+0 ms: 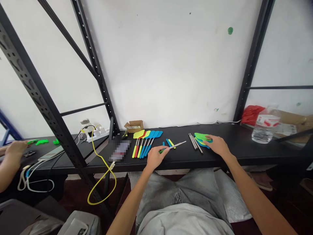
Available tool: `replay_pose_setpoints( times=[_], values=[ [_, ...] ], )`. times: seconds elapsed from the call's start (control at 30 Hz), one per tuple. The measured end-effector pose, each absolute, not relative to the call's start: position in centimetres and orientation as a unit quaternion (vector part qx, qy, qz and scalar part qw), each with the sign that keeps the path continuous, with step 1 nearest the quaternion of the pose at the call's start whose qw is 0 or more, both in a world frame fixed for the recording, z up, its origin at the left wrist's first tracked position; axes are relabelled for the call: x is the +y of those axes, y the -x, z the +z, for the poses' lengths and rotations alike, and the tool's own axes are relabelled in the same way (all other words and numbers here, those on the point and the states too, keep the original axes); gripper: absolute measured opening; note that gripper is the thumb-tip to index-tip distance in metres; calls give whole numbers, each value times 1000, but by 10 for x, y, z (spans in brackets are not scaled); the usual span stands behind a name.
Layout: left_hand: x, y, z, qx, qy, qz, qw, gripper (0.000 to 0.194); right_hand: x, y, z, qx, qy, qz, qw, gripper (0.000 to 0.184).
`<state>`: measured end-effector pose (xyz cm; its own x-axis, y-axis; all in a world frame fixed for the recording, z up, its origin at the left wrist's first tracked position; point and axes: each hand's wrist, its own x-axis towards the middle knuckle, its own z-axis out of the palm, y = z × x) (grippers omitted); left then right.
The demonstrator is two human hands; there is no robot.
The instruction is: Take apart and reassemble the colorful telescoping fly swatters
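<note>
My left hand [156, 156] is closed on a green handle with a thin metal rod [178, 144] that points right, above the black table. At the right, my right hand [218, 145] pinches a green swatter head [200, 136], the top of a small pile with blue heads partly hidden under it. Several loose metal rods [195, 143] lie just left of that pile. Blue [168, 142] and yellow [171, 142] loose handles lie behind my left hand. Left of this hand is a row of whole swatters [144, 143] with yellow, red and blue heads.
A pixelated flat object [120, 150] and a small open carton [134, 126] are at the left. A yellow cable [114, 179] hangs over the table edge. A water bottle [266, 125] stands at the right. Another person's hand [16, 148] is at the far left.
</note>
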<state>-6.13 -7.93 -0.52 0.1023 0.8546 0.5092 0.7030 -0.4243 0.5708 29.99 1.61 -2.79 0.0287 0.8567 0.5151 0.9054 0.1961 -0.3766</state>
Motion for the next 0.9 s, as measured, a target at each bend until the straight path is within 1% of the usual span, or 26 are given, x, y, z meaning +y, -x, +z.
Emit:
replay_pose_setpoints(
  times=[0.2, 0.27, 0.33, 0.4, 0.47, 0.57, 0.77, 0.9],
  values=[
    [-80, 61, -4, 527, -737, 413, 97, 44, 11, -297, -22, -680, 638, -47, 360, 43],
    [-81, 61, -3, 531, -737, 407, 98, 46, 13, -297, -23, -694, 622, -71, 355, 50],
    [-81, 61, -3, 534, -737, 402, 98, 48, 15, -297, -25, -716, 609, -79, 332, 62],
    [-81, 61, -3, 533, -738, 402, 96, 47, 16, -297, -27, -730, 611, -62, 299, 71],
    [-81, 61, -3, 530, -740, 404, 92, 46, 16, -297, -27, -731, 624, -41, 275, 74],
    [-80, 61, -4, 526, -743, 404, 88, 44, 12, -295, -25, -724, 632, -35, 274, 70],
    [-80, 62, -5, 522, -743, 409, 88, 42, 4, -290, -18, -703, 642, -46, 301, 55],
    [-80, 62, -5, 524, -743, 407, 88, 43, 2, -289, -16, -686, 649, -51, 324, 51]
  ],
)
